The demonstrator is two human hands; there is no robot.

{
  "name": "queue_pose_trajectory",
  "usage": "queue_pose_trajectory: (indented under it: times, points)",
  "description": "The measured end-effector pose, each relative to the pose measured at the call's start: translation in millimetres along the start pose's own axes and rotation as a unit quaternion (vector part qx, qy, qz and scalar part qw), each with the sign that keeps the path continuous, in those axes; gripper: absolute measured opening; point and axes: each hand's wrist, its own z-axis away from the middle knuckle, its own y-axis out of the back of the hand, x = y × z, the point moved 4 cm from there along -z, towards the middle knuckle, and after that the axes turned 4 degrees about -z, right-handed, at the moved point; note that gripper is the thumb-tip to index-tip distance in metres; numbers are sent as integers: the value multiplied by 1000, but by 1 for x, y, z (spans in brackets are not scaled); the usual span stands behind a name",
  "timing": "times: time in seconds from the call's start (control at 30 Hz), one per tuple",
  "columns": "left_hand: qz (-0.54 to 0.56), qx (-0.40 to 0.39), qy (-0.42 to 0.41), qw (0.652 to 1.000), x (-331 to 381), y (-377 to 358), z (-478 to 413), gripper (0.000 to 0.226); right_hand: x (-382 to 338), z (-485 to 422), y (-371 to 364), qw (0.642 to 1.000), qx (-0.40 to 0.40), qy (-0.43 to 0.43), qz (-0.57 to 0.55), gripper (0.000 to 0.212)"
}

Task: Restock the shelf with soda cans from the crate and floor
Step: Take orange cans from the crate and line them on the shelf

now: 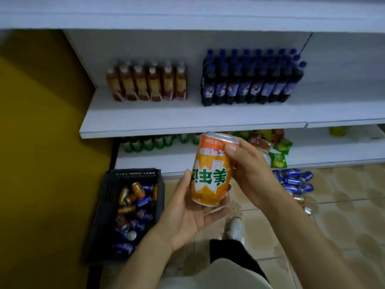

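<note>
Brown bottles point(145, 84), dark blue-capped bottles point(250, 86), green bottles point(150, 142), snack packets point(279, 147)

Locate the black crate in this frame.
Head view, lower left: the black crate sits on the floor beside the yellow wall, at the left end of the bottom shelf, left of the left hand holding the orange can.
</note>
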Motion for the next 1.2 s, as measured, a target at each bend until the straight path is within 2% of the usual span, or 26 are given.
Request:
queue_pose_trajectory:
  times: [0.1,0.17,0.23,0.33,0.4,0.5,0.57,0.63,0.7,0.77,0.83,0.93,1.0,1.07,1.2]
  points:
    - [-6,-15,-30,999,6,-35,-32,77,-34,-12,35,998,16,56,-33,53]
    - [-26,20,-60,998,17,-55,-63,90,-56,-22,61,995,8,75,-58,60]
    - [-87,52,-90,991,32,-78,-96,103,-76,-34,94,995,-4,79,-60,64]
    - [-230,82,-146,959,64,-111,-142,95,-106,-54,148,997,-21,68,-15,67]
    - [-358,90,-182,911,88,-137,-169,74,-121,-63,181,997,-31,62,27,75]
    - [-528,70,-224,816,121,-182,-199,56,-143,-74,222,995,-33,54,83,55]
    - [-623,57,-238,743,137,-210,-215,53,-162,-83,235,987,-66,60,137,53]
    - [-700,45,-233,673,149,-235,-226,51,-182,-94,235,964,-108,90,226,58]
    - [-750,33,-223,622,161,-258,-236,52,-200,-108,228,945,-126,123,276,62]
    - [-778,35,-218,589,177,-274,-246,53,-213,-125,220,935,-130,155,292,65]
    - [-765,51,-241,595,195,-279,-254,58,-225,-144,214,939,-120,172,274,61]
    - [-708,102,-287,637,221,-272,-264,80,-248,-178,208,962,-85,183,185,51]
    - [-682,95,-303,658,230,-267,-274,93,-269,-203,199,968,-77,189,143,48]
    - [-665,94,-345,656,245,-265,-287,93,-291,-232,185,969,-77,197,125,48]
    - [-606,120,-428,660,303,-262,-311,73,-334,-292,152,957,-90,214,174,51]
